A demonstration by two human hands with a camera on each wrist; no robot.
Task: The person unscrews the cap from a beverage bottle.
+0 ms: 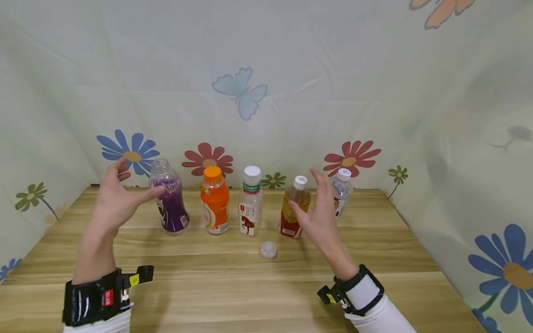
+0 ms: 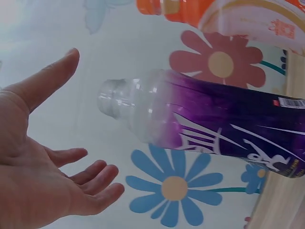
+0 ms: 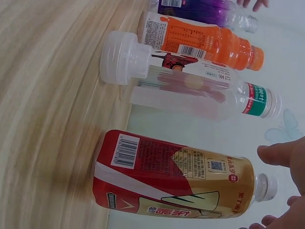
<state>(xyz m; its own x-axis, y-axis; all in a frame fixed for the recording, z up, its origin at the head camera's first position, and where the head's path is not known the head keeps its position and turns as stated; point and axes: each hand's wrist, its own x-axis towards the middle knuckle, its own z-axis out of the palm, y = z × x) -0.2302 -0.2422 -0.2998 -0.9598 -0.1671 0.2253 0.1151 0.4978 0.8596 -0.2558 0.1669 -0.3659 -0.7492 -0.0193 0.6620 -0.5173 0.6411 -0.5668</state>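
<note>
My left hand [image 1: 116,199] is beside the purple bottle [image 1: 172,206], which stands upright without a cap. In the left wrist view the left hand [image 2: 52,157] is apart from the open bottle neck [image 2: 112,98], thumb and fingers spread, holding nothing. My right hand [image 1: 318,215] is by the red and gold bottle [image 1: 294,212] with a white cap. In the right wrist view the right hand [image 3: 288,186] spreads its thumb and fingers around the white cap [image 3: 267,187] without visible contact. A translucent cap [image 1: 268,249] rests on the table in front of the bottles.
An orange bottle [image 1: 215,203] and a clear bottle [image 1: 251,203] with a horse label stand between the hands. Another clear bottle [image 1: 342,192] is behind the right hand, partly hidden. The wooden table [image 1: 233,291] meets a flowered curtain [image 1: 291,60] at the back.
</note>
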